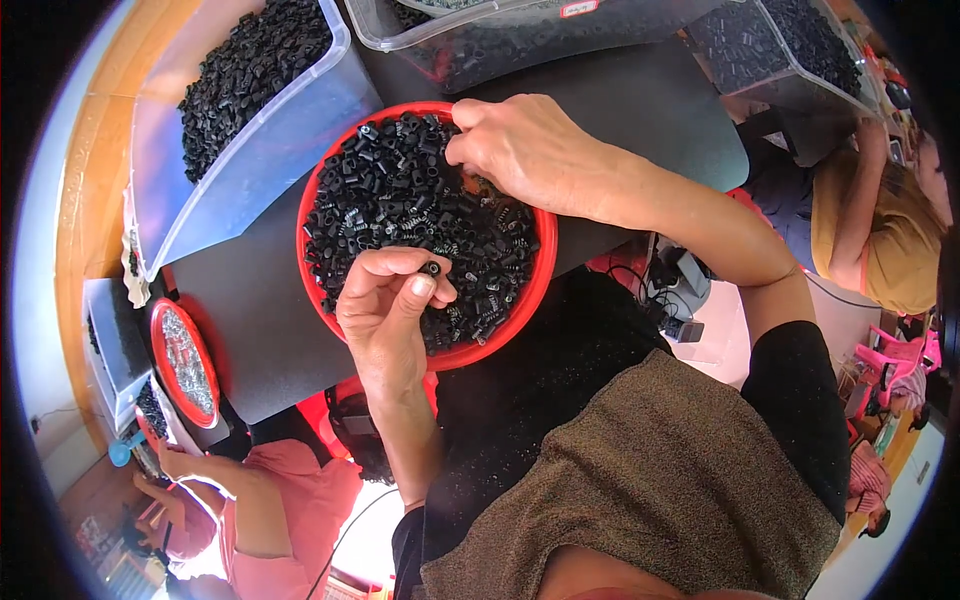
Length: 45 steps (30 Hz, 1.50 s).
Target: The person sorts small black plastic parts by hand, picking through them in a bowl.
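Note:
A round red basin [547,262] in front of me is filled with small black tubular parts [385,165], with thin metal springs [462,240] among them. Over its near side, my left hand [390,305] pinches a small black hollow cylinder [431,268] between thumb and fingers, its open end facing up. At the basin's far right rim is my right hand [515,150], fingers curled together over the parts. Its fingertips are partly hidden, and I cannot make out what they hold. A small orange-brown patch [472,184] shows just under that hand.
A clear bin [255,150] of black parts stands at the far left, with more clear bins [520,45] along the back. Left of the basin, a red tray [208,370] holds silvery pieces. Co-workers sit left [290,500] and right [885,220] of the dark table [625,100].

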Tool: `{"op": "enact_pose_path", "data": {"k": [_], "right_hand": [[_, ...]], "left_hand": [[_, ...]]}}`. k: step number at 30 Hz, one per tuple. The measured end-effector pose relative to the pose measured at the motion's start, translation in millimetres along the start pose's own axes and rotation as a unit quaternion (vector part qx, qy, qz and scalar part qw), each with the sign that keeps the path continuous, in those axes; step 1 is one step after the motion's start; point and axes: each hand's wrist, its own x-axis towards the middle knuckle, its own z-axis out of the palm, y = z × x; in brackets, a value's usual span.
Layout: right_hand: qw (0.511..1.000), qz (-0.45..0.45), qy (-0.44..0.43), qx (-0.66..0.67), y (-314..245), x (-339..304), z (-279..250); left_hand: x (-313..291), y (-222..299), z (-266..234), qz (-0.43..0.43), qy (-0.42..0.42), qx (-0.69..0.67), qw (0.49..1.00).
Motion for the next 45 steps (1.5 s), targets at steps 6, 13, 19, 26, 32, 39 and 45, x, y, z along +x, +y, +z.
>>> {"op": "enact_pose_path", "data": {"k": [6, 13, 19, 26, 32, 39, 45], "right_hand": [[0.996, -0.03, -0.058, -0.066, -2, 6, -3], [0.997, -0.067, -0.047, -0.007, 4, 7, -4], [0.908, 0.074, -0.068, 0.407, 0, -4, -27], [0.747, 0.188, -0.048, 0.636, -11, -14, -25], [0.774, 0.208, -0.032, 0.596, -21, -15, -23], [0.779, 0.191, -0.043, 0.596, -25, -16, -22], [0.784, 0.186, -0.035, 0.591, -27, -16, -23]], "left_hand": [[3, 0, 0, 0.002, 0.002, 0.011, 1.0], [3, 0, 2, 0.0, 0.006, 0.006, 1.0], [5, 4, 7, -0.022, 0.028, 0.019, 0.999], [9, 3, 13, -0.041, 0.03, 0.025, 0.998], [8, 2, 13, -0.042, 0.044, 0.026, 0.998], [8, 3, 13, -0.039, 0.051, 0.032, 0.997], [8, 2, 13, -0.043, 0.055, 0.029, 0.997]]}}
